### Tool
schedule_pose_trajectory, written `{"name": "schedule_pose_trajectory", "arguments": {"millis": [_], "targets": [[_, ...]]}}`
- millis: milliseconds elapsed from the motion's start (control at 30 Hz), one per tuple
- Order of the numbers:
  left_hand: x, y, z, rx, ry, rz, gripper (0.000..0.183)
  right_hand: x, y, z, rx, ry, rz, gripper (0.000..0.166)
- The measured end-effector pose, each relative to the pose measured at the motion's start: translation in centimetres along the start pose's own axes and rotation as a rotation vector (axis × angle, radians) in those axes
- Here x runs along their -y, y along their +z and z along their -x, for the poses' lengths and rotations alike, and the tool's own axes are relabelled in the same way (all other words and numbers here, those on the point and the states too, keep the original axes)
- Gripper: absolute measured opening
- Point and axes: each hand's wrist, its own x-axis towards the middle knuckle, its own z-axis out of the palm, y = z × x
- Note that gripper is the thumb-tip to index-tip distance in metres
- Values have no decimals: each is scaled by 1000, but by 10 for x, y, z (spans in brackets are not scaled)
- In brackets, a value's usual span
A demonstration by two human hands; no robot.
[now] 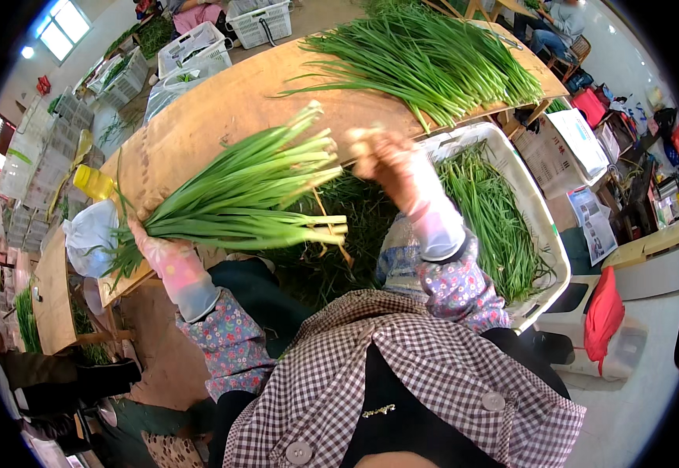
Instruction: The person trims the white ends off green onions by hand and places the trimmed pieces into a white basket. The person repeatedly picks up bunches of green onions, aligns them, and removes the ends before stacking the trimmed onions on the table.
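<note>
My left hand is closed around the leafy part of a bunch of green garlic chives or similar long-leaved greens. The pale stalk ends point right, over the edge of the wooden table. My right hand, blurred, is raised just right of those stalk ends, its fingers bent; whether it holds anything cannot be told. A large pile of the same greens lies on the far right part of the table. Below my hands is a dark heap of loose leaves.
A white plastic crate of green leaves stands at my right. A knotted white plastic bag and a yellow container are at the table's left end. More crates stand beyond the table. Other people sit farther off.
</note>
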Motion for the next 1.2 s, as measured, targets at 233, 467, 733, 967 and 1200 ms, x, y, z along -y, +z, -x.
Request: {"name": "schedule_pose_trajectory", "arguments": {"millis": [233,467,733,967,1200], "targets": [[2,15,12,-2,-46,37,34,-4,35,10,-57,284,483,30],[-1,-5,-10,66,18,20,37,-5,-17,6,-114,220,306,23],[13,28,23,-184,-41,-77,36,-36,42,4,18,131,173,25],[6,35,31,-163,-61,-98,27,-50,22,16,192,-31,186,19],[0,23,26,-97,22,-189,21,-7,-54,32,-149,-193,304,30]]}}
